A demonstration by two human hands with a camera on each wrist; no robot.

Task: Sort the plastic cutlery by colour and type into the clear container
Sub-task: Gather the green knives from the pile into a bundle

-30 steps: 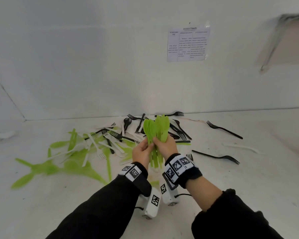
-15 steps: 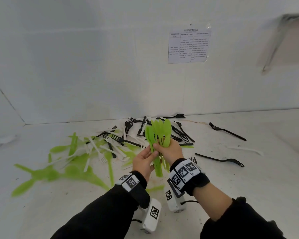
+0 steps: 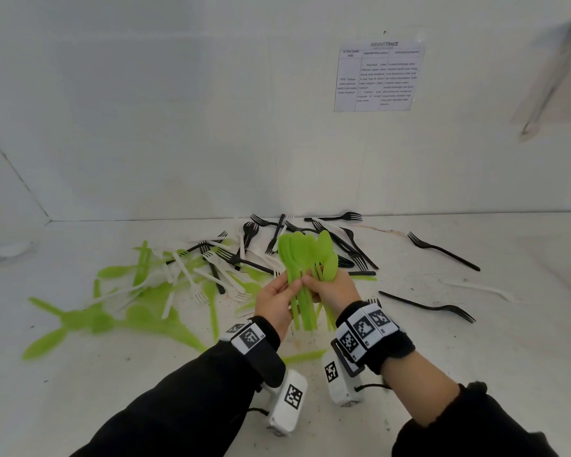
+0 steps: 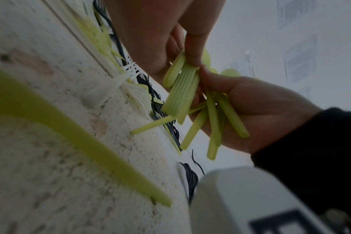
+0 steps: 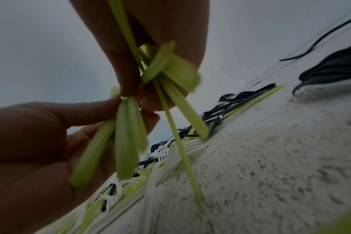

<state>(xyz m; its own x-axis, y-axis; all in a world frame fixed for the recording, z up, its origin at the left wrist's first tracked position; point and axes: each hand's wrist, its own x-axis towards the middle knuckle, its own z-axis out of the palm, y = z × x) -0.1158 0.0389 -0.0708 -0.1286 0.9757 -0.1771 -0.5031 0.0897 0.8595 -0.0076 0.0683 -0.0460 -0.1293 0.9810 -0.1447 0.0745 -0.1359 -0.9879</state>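
Both hands hold a bunch of green spoons point(image 3: 305, 258) upright above the white table point(image 3: 475, 357), in front of the scattered cutlery pile point(image 3: 211, 268). The left hand point(image 3: 276, 303) pinches a tight stack of handles between thumb and fingers; the right hand point(image 3: 335, 288) curls round looser, splayed handles. Compared with a second ago, the bundle is fanned wider at the bowls, and the left hand's stack stands separated from the rest.
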